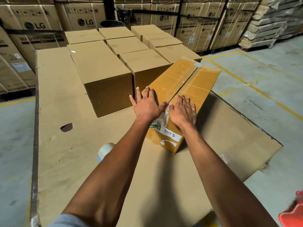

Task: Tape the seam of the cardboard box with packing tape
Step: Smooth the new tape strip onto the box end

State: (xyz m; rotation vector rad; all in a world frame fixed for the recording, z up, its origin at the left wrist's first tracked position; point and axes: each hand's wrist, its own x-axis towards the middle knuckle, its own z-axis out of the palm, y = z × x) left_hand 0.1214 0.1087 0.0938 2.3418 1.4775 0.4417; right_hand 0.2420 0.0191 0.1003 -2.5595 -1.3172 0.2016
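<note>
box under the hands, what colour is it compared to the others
The box under the hands is a deeper yellow-orange; the stacked boxes are duller tan-brown. Head view shows it.

Stacked cartons [105,76] left; bare cardboard sheet [229,128] right.

Matt yellow cardboard box [180,82] — glossy clear tape [197,64] patches — on matt brown cardboard sheet [82,145].

Plain boxes [105,76] before stacked washing-machine cartons [188,25].
</note>
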